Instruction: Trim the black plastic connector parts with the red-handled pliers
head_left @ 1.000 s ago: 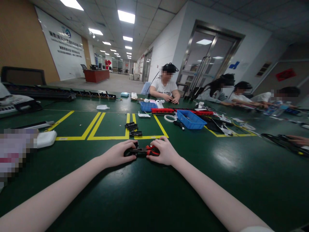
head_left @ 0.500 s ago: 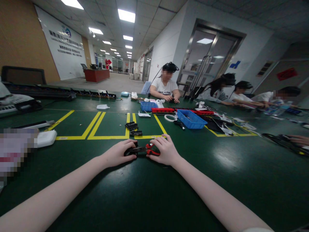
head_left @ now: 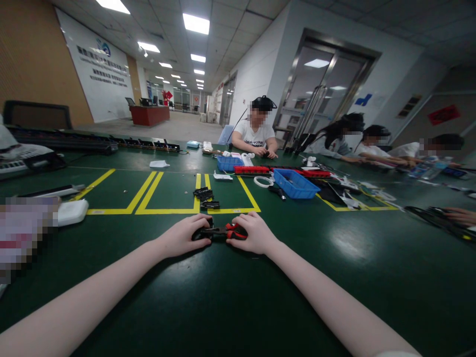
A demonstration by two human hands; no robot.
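Note:
In my right hand point(head_left: 256, 233) are pliers point(head_left: 232, 232) with red and black handles, my fingers closed around the grips. Their dark jaws point left and meet a small black part point(head_left: 203, 232). That part is pinched between the thumb and fingers of my left hand point(head_left: 186, 235), which hide much of it. Whether the jaws grip the part or only touch it, I cannot tell. Just beyond my hands, several black plastic pieces point(head_left: 204, 194) lie in a loose group across the yellow tape.
Blue bins point(head_left: 295, 186) stand beyond my right hand, near a white ring point(head_left: 263, 182) and a red strip point(head_left: 251, 170). On the left lies a white case point(head_left: 73, 213). A person point(head_left: 256, 131) sits opposite; others work at the right of the green table point(head_left: 223, 307).
The fingers of my right hand have closed further around the plier handles, and an index finger that was raised is now lowered. My left hand stays in place with the black part.

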